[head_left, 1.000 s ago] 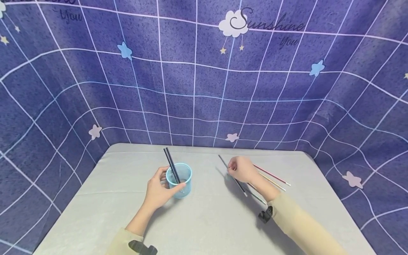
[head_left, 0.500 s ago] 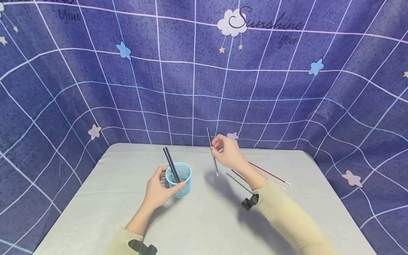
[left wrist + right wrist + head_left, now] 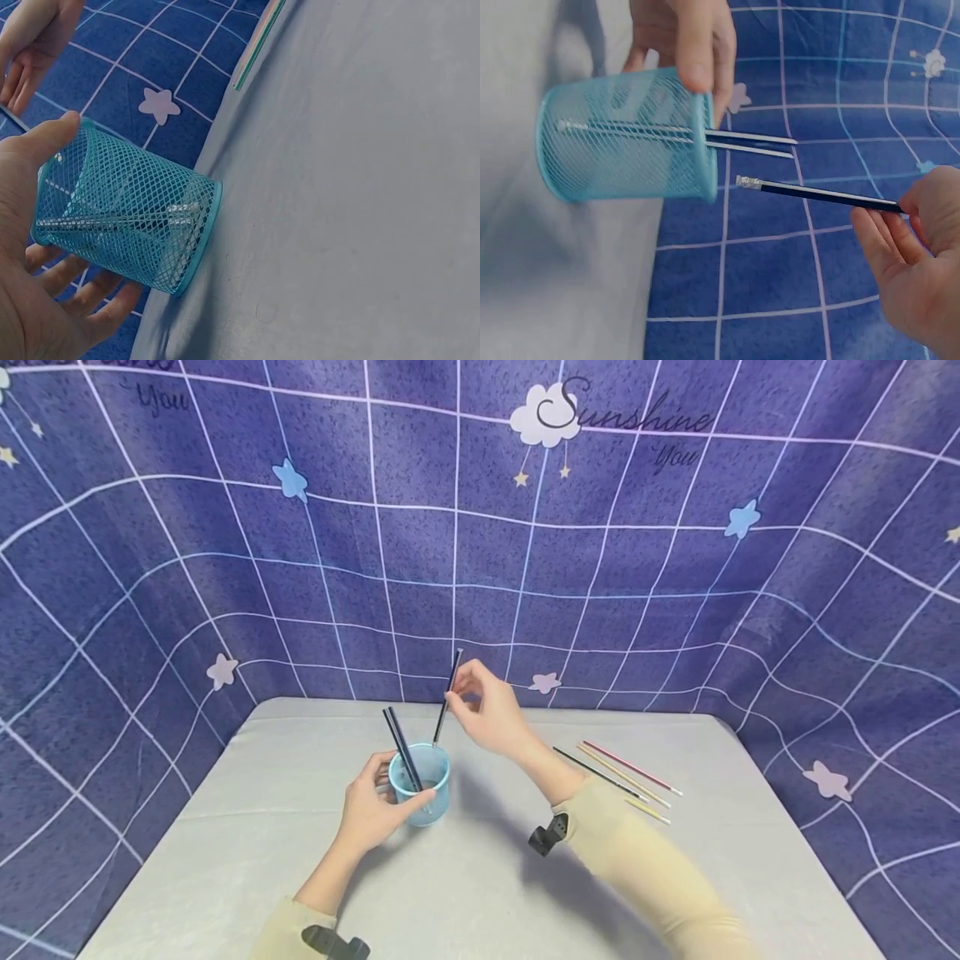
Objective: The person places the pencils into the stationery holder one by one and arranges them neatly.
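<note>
Blue wire mesh makes the small cup (image 3: 420, 783), which stands on the grey table (image 3: 487, 893), and the left hand (image 3: 372, 808) holds it with thumb and fingers curled around its wall. Two dark pencils (image 3: 400, 748) already lean inside the cup. The right hand (image 3: 487, 710) pinches a third dark pencil (image 3: 447, 693) near its upper part and holds it tilted, the eraser end (image 3: 748, 182) just above the rim, not inside yet. I judge the step is putting this pencil into the cup. The next move asks to lower the end past the rim, beside the two others, and then let go. More coloured pencils (image 3: 622, 775) lie on the table to the right, well apart from the cup.
</note>
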A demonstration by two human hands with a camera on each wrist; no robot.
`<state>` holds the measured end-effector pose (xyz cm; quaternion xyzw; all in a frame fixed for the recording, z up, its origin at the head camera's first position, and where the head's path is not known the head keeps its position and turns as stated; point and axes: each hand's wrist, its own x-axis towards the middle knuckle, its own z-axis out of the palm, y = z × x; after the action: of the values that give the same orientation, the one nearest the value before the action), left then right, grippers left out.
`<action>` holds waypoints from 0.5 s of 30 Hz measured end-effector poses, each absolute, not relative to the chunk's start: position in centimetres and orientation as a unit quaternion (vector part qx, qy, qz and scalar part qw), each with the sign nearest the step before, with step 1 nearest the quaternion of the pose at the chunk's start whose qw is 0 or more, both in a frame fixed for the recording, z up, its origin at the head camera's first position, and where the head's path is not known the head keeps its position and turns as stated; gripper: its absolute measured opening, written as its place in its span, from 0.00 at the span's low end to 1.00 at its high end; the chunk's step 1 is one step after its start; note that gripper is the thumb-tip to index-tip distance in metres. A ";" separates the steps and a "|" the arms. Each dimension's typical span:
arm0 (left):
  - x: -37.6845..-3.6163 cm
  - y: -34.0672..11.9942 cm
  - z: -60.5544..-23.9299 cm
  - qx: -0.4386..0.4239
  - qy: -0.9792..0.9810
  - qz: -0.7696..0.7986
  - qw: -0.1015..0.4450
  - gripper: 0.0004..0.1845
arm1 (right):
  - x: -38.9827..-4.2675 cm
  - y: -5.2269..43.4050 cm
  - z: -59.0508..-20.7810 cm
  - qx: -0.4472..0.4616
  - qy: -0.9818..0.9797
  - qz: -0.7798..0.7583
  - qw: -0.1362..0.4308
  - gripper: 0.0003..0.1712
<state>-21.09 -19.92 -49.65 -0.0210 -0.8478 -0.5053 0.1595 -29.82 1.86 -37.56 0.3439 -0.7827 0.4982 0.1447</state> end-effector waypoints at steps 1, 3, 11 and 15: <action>-21.1 -19.9 -49.7 -0.020 -0.848 -0.506 0.158 0.42 | -29.8 1.5 -37.8 0.349 -0.784 0.495 0.140 0.09; -21.1 -20.0 -49.8 -0.018 -0.847 -0.508 0.158 0.42 | -29.7 1.0 -38.3 0.355 -0.788 0.486 0.129 0.09; -21.2 -20.0 -49.8 -0.025 -0.843 -0.512 0.163 0.41 | -29.4 -0.4 -40.1 0.367 -0.808 0.454 0.080 0.07; -21.2 -20.0 -49.7 -0.026 -0.843 -0.512 0.161 0.41 | -29.5 -0.9 -41.1 0.371 -0.820 0.429 0.076 0.07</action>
<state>-21.16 -19.97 -49.71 -0.0265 -0.8434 -0.5119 0.1613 -29.49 -0.92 -41.13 0.3715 -0.8196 0.4295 0.0763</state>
